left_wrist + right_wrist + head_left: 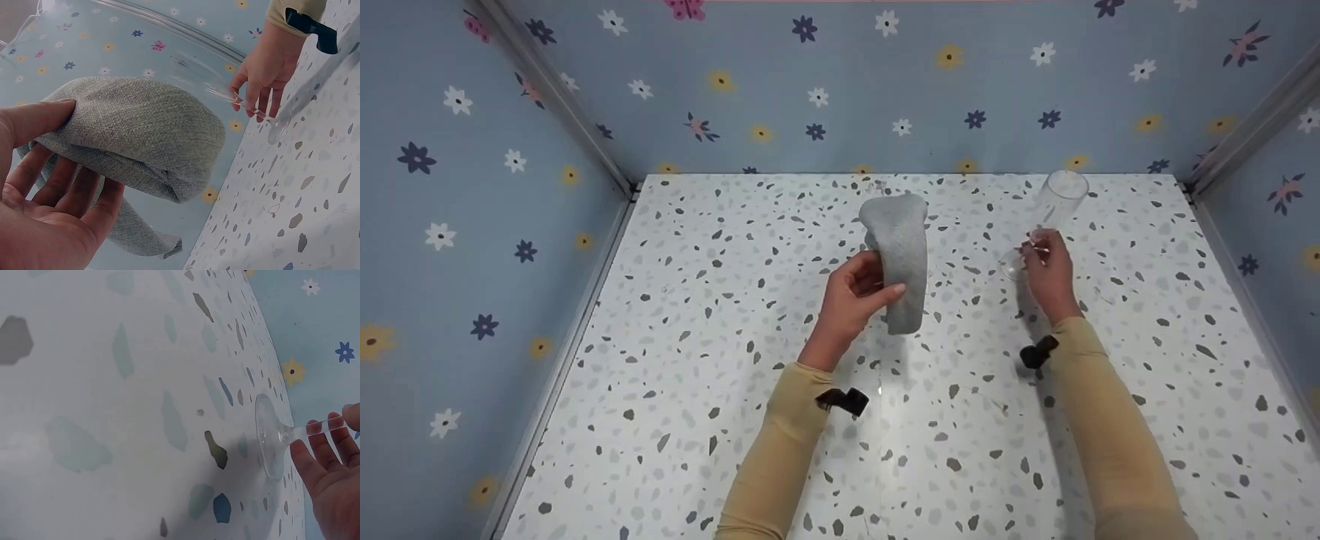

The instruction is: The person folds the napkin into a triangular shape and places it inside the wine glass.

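Note:
My left hand [847, 304] holds a folded grey cloth [906, 255], thumb on its near face and the other fingers behind it. In the left wrist view the woven cloth [146, 129] shows a thick folded roll, with a loose end [140, 230] hanging below. To the right, a clear champagne flute [1061, 199] stands upright in the head view, its stem pinched between the thumb and fingers of my right hand [1051, 274]. The round foot [271, 439] of the flute appears close over the tabletop in the right wrist view.
A white speckled tabletop [697, 375] lies under both hands. Blue flowered panels rise at the back [855, 90], the left [472, 247] and the right [1282, 180], with grey metal edging [562, 367] along the sides. Dark wrist cameras [851, 402] sit on both sleeves.

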Motion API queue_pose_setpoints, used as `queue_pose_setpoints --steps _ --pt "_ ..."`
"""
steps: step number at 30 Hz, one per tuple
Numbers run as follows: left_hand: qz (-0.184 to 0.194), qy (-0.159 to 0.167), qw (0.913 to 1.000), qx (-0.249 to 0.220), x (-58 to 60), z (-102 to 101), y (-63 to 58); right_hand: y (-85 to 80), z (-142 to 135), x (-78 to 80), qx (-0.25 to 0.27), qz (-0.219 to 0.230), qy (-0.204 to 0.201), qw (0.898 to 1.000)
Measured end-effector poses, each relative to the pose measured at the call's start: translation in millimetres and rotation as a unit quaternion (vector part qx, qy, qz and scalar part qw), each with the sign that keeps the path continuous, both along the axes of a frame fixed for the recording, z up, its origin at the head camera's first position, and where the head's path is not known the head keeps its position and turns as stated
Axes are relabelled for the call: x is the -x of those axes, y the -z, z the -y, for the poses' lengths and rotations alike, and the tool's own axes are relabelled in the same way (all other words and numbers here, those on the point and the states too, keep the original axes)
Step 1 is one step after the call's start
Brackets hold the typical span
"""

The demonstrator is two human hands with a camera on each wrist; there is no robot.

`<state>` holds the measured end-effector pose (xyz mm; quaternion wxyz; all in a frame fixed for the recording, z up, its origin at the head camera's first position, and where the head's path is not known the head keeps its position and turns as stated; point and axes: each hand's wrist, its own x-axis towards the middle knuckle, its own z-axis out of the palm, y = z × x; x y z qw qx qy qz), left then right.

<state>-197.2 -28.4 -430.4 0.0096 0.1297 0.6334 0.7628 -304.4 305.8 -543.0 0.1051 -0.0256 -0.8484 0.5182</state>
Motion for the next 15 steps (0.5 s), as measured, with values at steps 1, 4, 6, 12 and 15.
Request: queue_pose_setpoints --steps 1,4,6,12,15 --pt "0.0 0.0 1.0 -0.001 -0.1 0.2 -0.1 -0.2 0.2 -1.0 -0.004 0.001 0.0 1.0" --pt "-0.002 0.0 1.0 -0.001 -0.2 0.8 -0.4 -1.0 1.0 -5.2 0.001 0.001 -0.006 1.0" --pt "-0.003 -0.001 1.0 -0.001 -0.5 1.3 -0.7 -2.5 2.2 -9.2 0.008 -0.001 -0.011 1.0" --pt "-0.004 -0.004 1.0 0.001 -1.1 2.6 -0.4 -23.6 14.5 -30.3 0.036 -0.002 -0.042 0.998" --pt "-0.008 -0.004 1.0 0.004 -1.0 3.3 0.1 -36.2 23.2 -42.4 0.048 -0.011 -0.064 0.997"
